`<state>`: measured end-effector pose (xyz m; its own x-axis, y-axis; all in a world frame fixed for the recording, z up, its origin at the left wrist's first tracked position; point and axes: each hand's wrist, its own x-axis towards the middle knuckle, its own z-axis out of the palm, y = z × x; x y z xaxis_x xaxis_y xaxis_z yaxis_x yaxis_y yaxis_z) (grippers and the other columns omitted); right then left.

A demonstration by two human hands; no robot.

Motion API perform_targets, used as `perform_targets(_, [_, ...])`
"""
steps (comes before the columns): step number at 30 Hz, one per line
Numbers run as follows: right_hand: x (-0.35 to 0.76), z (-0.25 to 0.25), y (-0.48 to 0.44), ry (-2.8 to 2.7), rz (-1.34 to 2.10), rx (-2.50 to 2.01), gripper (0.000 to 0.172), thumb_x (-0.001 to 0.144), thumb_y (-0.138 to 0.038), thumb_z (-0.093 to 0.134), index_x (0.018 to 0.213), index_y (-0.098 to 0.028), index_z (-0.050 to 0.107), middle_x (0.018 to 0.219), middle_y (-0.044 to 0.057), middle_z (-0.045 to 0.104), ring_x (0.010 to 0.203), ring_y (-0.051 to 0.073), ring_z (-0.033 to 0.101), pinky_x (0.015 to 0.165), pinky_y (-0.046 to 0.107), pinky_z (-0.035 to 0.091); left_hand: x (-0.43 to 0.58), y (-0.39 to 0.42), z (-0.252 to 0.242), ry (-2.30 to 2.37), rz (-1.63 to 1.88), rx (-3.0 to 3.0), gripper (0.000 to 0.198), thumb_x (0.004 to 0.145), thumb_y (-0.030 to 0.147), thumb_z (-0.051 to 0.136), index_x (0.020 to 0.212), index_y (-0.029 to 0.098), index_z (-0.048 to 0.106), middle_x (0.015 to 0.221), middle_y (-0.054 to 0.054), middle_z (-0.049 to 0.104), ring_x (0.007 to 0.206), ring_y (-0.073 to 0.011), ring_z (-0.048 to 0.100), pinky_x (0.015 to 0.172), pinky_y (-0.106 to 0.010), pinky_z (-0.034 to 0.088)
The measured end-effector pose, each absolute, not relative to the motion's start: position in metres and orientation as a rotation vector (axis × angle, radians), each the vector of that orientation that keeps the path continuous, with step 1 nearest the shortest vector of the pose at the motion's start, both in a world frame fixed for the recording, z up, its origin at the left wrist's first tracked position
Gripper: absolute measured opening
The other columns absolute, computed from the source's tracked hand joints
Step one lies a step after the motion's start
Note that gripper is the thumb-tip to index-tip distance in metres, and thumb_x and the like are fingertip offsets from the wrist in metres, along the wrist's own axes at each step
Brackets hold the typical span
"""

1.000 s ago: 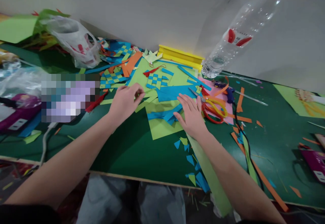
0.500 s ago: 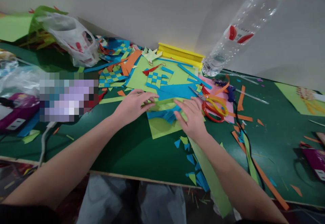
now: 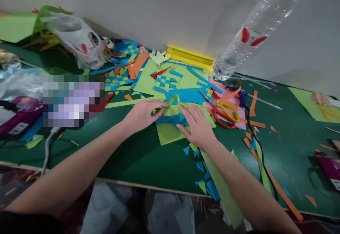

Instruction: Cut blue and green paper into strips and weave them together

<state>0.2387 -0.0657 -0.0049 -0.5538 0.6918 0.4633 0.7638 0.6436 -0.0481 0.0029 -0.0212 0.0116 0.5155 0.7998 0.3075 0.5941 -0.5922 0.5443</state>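
My left hand (image 3: 145,115) pinches one end of a light green paper strip (image 3: 174,98), which bows up into a small arch. My right hand (image 3: 198,124) lies with fingers stretched out and thumb apart, its fingertips at the strip's other end. Below both hands are blue paper strips (image 3: 170,119) on a green paper sheet (image 3: 170,136). Scissors with red and yellow handles (image 3: 225,112) rest just right of my right hand. Beyond my hands lies a blue-and-green woven paper piece (image 3: 163,82) beside a red tassel (image 3: 159,73).
A clear plastic bottle (image 3: 252,35) stands by the wall, near a yellow plastic strip (image 3: 190,57). At left are a plastic bag (image 3: 79,43) and a blurred-out device (image 3: 74,101) on a cable. Paper scraps (image 3: 200,166) and a black cable (image 3: 256,142) lie at right.
The green strip has risen into an arch between my hands. My left hand has moved slightly right, its fingertips now closed on the strip; my right fingertips have shifted slightly left.
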Motion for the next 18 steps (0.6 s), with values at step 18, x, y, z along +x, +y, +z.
perform_targets(18, [0.2360,0.0006,-0.0681,-2.667,-0.161,-0.869,0.046,0.096,-0.043,0.050,0.136,-0.019,0.051,0.146,0.013,0.052,0.140,0.025,0.043,0.119,0.057,0.024,0.0027,-0.0184,0.0078,1.044,0.777,2.292,0.035,0.093,0.041,0.054,0.115,0.020,0.072,0.110,-0.007,0.074,0.097,-0.0220,0.071,0.084,-0.032,0.057])
